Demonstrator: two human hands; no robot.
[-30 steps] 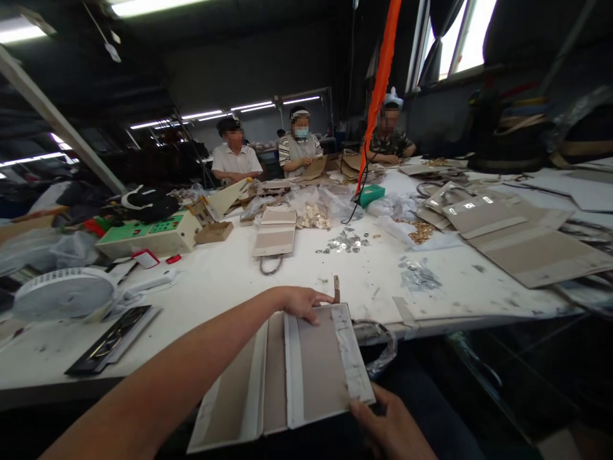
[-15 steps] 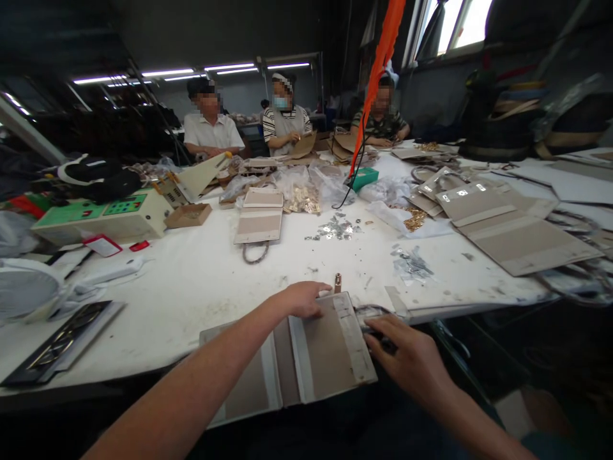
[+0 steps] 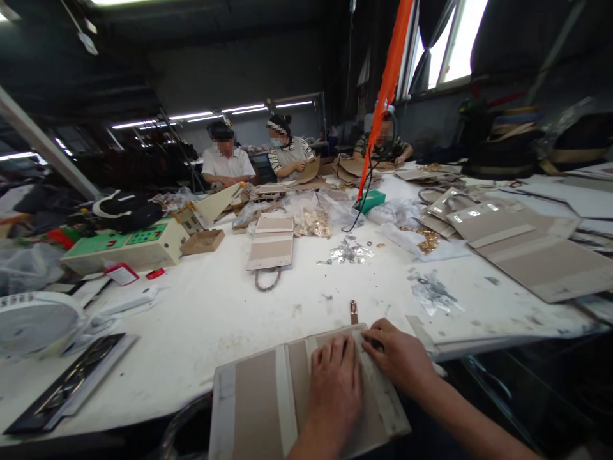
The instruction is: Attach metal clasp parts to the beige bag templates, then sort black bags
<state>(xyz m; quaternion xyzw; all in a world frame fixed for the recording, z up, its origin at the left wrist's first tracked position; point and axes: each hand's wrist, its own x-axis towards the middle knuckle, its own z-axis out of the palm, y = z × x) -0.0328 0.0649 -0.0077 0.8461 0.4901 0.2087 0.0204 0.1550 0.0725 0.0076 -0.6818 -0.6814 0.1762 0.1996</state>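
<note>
An unfolded taupe bag panel (image 3: 256, 396) with pale seam strips lies at the front table edge, partly overhanging it. My left hand (image 3: 338, 377) rests flat on it, fingers stretched out and side by side. At the panel's top right corner my right hand (image 3: 400, 354) is closed on a small dark object (image 3: 374, 344), mostly hidden by the fingers. A short tab with a gold metal clasp (image 3: 353, 310) sticks out from the panel's far edge. A braided handle (image 3: 179, 425) curves out at the panel's left side.
Beyond lie loose silver metal plates (image 3: 347, 250), thin strips (image 3: 433, 291) and gold fittings (image 3: 313, 222). Another bag panel (image 3: 272, 249) lies mid-table, with more panels (image 3: 541, 252) stacked at right. A green-topped machine (image 3: 129, 243) stands at left. Several people sit opposite.
My left hand has gone from pointing at the panel's far edge to lying flat on it. My right hand has moved from beside the panel onto its corner. The view has shifted.
</note>
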